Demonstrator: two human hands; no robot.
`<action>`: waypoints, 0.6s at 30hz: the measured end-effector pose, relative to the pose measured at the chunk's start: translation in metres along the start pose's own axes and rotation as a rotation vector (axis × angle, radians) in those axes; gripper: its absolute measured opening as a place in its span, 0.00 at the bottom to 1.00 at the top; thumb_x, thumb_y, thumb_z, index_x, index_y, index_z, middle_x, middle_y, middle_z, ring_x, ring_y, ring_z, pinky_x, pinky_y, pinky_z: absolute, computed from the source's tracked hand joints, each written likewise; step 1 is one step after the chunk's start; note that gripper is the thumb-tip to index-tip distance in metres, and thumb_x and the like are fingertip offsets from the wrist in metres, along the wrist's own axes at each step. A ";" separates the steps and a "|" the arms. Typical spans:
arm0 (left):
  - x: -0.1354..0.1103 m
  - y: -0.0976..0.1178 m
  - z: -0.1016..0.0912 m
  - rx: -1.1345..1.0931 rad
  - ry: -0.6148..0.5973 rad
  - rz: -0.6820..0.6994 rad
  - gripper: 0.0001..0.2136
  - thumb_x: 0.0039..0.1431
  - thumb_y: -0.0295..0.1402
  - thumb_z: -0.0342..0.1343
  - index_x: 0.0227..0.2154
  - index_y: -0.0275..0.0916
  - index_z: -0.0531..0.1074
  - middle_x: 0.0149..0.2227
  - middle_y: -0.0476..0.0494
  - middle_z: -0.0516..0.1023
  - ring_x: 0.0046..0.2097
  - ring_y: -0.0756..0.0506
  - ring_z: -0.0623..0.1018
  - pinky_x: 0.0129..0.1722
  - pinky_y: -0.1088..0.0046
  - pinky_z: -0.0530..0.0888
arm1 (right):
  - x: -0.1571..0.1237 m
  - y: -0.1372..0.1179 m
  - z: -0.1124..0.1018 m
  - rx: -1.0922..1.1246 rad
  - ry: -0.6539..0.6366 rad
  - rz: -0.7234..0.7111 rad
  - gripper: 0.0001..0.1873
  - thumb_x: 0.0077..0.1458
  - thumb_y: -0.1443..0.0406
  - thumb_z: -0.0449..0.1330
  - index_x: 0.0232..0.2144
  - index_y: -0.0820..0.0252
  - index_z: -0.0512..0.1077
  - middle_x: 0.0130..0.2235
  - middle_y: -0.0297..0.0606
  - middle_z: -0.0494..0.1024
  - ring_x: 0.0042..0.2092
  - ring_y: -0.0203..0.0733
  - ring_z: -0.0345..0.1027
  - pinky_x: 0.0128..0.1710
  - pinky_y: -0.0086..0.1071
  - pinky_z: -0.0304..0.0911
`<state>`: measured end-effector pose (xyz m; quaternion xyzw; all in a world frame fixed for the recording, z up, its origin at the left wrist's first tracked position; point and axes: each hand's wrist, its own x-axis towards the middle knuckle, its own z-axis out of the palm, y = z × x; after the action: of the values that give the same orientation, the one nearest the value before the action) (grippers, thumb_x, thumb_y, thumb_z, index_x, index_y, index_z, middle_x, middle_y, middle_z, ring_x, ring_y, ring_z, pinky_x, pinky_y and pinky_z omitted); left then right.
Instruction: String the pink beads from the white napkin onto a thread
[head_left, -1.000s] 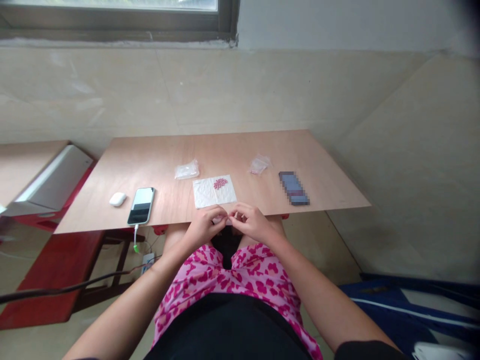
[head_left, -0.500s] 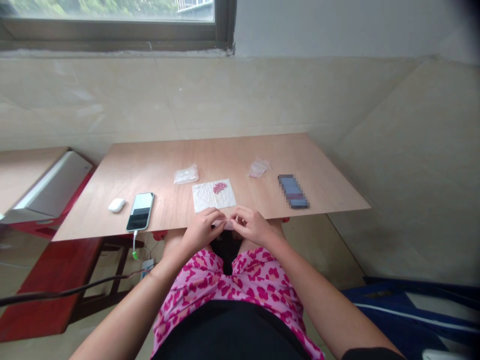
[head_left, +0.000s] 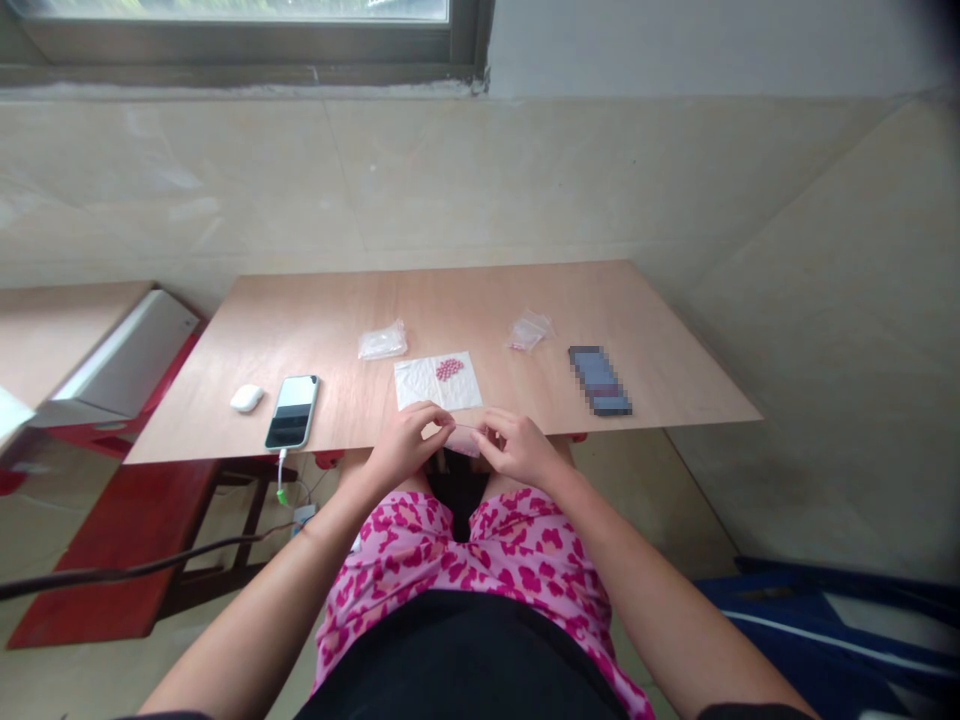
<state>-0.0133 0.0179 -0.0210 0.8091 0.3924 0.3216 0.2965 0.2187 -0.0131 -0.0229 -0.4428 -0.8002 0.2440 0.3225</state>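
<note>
Little bag [head_left: 466, 441] in two hands, pink beads [head_left: 450, 370] on the sheet [head_left: 415, 388]

The left hand [head_left: 411, 440] pinches one side of the little pinkish bag, and the right hand [head_left: 519, 446] pinches the other, by the near edge of the table [head_left: 300, 310]. I can't tell if it is sealed. The pile of beads lies loose, so those are not in any bag. Farther off, to the right, clear bags [head_left: 530, 330] show some pink.

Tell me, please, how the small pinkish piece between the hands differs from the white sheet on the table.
The pinkish piece looks smaller than the white sheet and differs in colour. The piece is held up by the left hand and right hand, while the sheet lies on the table, bearing pink bead-like bits. Both look thin.
</note>
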 end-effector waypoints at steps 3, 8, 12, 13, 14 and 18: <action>0.001 0.000 -0.004 -0.034 0.001 -0.026 0.03 0.66 0.32 0.59 0.36 0.40 0.77 0.36 0.45 0.80 0.40 0.44 0.78 0.43 0.65 0.75 | 0.001 -0.001 -0.001 0.016 0.002 -0.023 0.09 0.63 0.70 0.58 0.30 0.58 0.72 0.32 0.36 0.74 0.32 0.38 0.65 0.32 0.31 0.58; 0.003 0.003 -0.005 -0.181 -0.004 -0.150 0.05 0.65 0.35 0.61 0.36 0.40 0.78 0.35 0.46 0.81 0.39 0.45 0.78 0.41 0.68 0.74 | 0.002 -0.001 -0.004 0.127 0.019 -0.008 0.12 0.65 0.67 0.57 0.28 0.58 0.73 0.29 0.36 0.73 0.31 0.39 0.65 0.30 0.31 0.58; 0.003 0.002 -0.001 -0.359 -0.002 -0.249 0.09 0.66 0.39 0.61 0.37 0.39 0.78 0.37 0.44 0.81 0.38 0.45 0.79 0.39 0.69 0.75 | 0.001 0.000 -0.005 0.179 0.040 0.031 0.12 0.65 0.66 0.57 0.28 0.58 0.73 0.31 0.37 0.74 0.31 0.39 0.66 0.31 0.31 0.60; 0.003 0.001 0.000 -0.391 0.001 -0.255 0.09 0.66 0.40 0.61 0.37 0.39 0.78 0.37 0.43 0.81 0.38 0.45 0.79 0.39 0.69 0.75 | 0.001 0.000 -0.005 0.175 0.038 0.041 0.12 0.65 0.66 0.57 0.28 0.58 0.73 0.31 0.37 0.74 0.31 0.39 0.66 0.31 0.31 0.60; 0.002 0.001 0.001 -0.412 0.002 -0.255 0.10 0.66 0.40 0.61 0.37 0.38 0.78 0.37 0.43 0.81 0.38 0.45 0.79 0.38 0.69 0.75 | 0.001 0.000 -0.005 0.167 0.030 0.053 0.11 0.65 0.66 0.58 0.28 0.58 0.74 0.31 0.36 0.74 0.31 0.39 0.66 0.31 0.31 0.61; 0.002 0.000 0.004 -0.383 -0.009 -0.210 0.09 0.66 0.39 0.61 0.36 0.38 0.78 0.36 0.43 0.81 0.38 0.45 0.78 0.40 0.68 0.75 | 0.000 -0.002 -0.006 0.115 0.018 0.092 0.03 0.61 0.66 0.62 0.33 0.58 0.74 0.34 0.35 0.75 0.30 0.37 0.66 0.30 0.29 0.61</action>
<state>-0.0093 0.0183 -0.0228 0.6942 0.4047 0.3540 0.4785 0.2222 -0.0136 -0.0174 -0.4620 -0.7609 0.3000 0.3429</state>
